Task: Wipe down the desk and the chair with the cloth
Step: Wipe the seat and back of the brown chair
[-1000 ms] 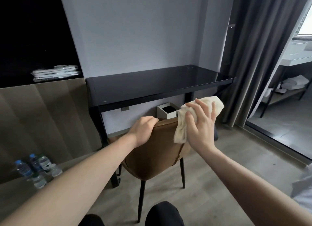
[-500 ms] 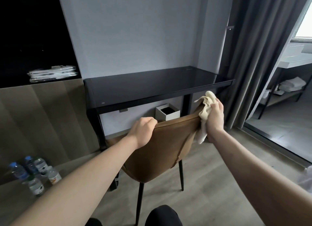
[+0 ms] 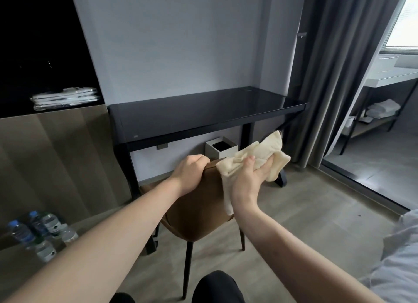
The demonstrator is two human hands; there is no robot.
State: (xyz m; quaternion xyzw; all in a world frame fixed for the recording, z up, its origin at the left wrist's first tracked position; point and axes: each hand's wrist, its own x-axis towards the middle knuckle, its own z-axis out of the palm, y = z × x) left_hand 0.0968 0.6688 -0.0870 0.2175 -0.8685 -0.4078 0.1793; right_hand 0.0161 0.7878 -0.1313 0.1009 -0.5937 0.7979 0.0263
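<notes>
I see the right hand [image 3: 246,182] clenched on the cloth [image 3: 255,160], pressing it over the chair [image 3: 199,203] top edge. Left hand [image 3: 190,173] fingers curl over that edge, just left of the cloth. Desk [image 3: 203,112] beyond.

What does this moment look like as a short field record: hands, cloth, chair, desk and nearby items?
left hand: gripping the top edge of the chair back
right hand: holding the cloth against the chair back's top edge
cloth: cream, bunched, part hanging down the backrest
chair: brown, dark legs, in front of the desk
desk: black glossy top, nothing on it
under desk: white box with a dark opening
lower left: water bottles grouped together
shelf, left: stacked white packets
</notes>
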